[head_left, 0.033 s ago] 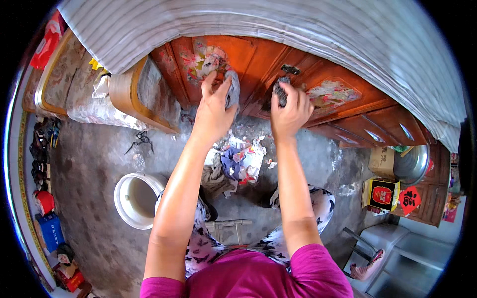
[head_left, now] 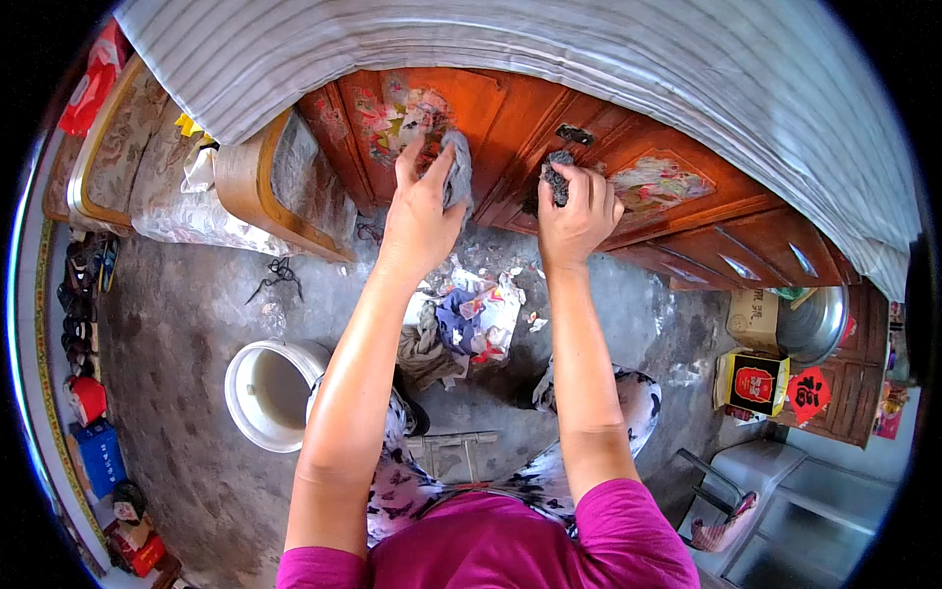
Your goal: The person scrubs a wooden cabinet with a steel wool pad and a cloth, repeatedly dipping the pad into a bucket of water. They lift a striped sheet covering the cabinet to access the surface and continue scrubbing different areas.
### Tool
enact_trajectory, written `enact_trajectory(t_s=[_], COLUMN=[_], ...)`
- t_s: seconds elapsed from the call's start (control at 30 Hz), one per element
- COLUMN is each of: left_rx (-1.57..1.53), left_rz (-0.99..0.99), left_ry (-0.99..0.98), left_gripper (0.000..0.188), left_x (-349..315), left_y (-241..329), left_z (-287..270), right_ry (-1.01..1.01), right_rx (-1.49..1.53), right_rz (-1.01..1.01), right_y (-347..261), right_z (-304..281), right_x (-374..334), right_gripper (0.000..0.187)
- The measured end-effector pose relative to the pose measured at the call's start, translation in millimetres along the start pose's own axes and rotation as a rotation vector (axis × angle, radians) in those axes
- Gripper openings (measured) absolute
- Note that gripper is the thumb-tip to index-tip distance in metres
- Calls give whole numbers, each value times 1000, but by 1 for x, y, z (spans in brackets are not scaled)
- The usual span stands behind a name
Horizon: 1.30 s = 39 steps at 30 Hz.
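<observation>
My left hand [head_left: 422,218] is up at the brown wooden cabinet [head_left: 510,108], its fingers partly spread over a grey rag [head_left: 457,169]. The rag hangs along the right side of that hand, beside a door panel with a torn, peeling coloured picture [head_left: 397,113]. My right hand [head_left: 581,211] grips a dark steel wool scrubber [head_left: 555,179] between thumb and fingers, just below a dark metal lock plate [head_left: 574,134]. To its right a second peeling picture [head_left: 659,184] covers part of another panel. Whether the scrubber touches the wood I cannot tell.
Below my hands lie torn paper scraps [head_left: 500,319] and a crumpled grey-brown cloth [head_left: 424,351] on the concrete floor. A white bucket [head_left: 235,398] of cloudy water stands left. A striped sheet [head_left: 471,44] hangs over the cabinet; a wood-armed sofa [head_left: 240,187] adjoins it.
My left hand and the grey rag have shifted very slightly, and the rag's folds look different. My right hand has moved a touch to the right with the scrubber.
</observation>
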<state>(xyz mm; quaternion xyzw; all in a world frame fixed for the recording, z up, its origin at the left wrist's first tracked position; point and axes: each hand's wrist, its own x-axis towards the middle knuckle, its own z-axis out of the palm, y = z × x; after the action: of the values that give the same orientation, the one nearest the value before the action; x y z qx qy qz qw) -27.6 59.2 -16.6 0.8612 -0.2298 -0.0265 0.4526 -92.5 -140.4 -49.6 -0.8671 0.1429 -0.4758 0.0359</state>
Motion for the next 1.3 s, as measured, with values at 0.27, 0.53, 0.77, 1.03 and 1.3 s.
enact_trajectory(t_s=[0.27,0.53,0.77,1.03,1.3], left_rx=[-35,-58,-87,-63,-43], left_rz=[53,29,-7,2,29], left_ry=[145,126,73,84,84], left_gripper=[67,68,68,68,68], left_x=[3,4,5,2,3], left_y=[4,0,3,3,0], left_z=[5,2,0,3,-1], right_ry=[-154,-45,-199,-24,-97], right_rx=[-85,-52,-66,-58,144], right_rz=[42,-52,45,-71,237], right_y=[5,1,-4,2,5], right_z=[23,2,12,-6,5], right_x=[-59,-16,-44,3,-76], right_gripper=[33,37,30,24,23])
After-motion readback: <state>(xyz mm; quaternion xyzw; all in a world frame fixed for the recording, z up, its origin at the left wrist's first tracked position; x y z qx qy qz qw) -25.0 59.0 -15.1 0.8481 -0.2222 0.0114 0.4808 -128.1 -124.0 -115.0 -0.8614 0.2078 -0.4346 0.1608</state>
